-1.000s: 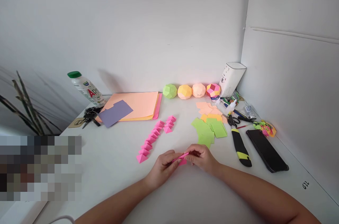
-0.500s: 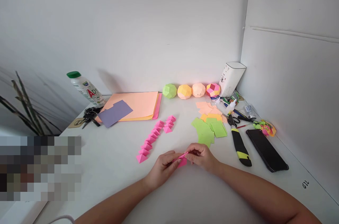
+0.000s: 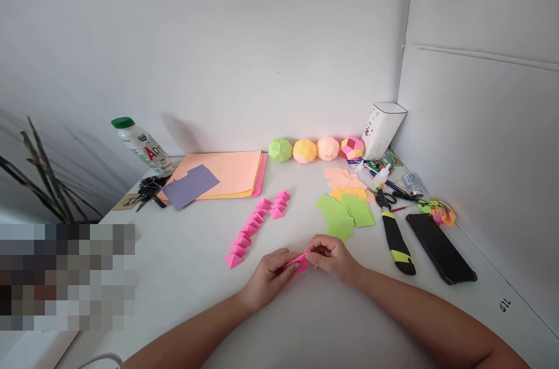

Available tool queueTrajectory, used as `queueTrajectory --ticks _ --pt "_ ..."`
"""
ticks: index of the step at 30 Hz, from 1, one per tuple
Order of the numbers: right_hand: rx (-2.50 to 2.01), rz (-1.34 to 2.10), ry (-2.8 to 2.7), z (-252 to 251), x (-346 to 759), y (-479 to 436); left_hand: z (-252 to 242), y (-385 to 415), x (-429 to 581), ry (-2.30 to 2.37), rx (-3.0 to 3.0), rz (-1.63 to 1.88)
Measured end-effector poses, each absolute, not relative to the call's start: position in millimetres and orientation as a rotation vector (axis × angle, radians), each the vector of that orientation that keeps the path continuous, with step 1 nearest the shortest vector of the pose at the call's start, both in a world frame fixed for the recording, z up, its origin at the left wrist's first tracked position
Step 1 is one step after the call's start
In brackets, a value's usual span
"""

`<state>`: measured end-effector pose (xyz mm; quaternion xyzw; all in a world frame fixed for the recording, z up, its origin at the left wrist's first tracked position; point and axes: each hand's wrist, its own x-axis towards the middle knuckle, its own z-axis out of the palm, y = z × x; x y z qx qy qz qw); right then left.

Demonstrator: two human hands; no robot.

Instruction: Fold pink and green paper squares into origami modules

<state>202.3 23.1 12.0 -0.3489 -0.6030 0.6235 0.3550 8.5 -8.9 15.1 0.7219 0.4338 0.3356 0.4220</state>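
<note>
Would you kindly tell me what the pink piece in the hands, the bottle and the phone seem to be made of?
Pink piece: likely matte paper, being thin and folded.
Bottle: probably smooth plastic, judging by its white, printed body.
Phone: its flat, dark face looks like smooth glass, though plastic is possible.

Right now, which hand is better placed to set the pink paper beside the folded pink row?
Probably the left hand: it sits nearer the folded row, while the right hand is by the green paper. Both hold pink paper.
</note>
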Motion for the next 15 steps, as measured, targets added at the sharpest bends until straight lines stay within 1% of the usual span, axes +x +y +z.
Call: queueTrajectory --ticks 15 --pt "-0.913 1.57 -1.573 8.9 203.1 24.0 14.6 -8.6 8.2 1.084 1.819 0.845"
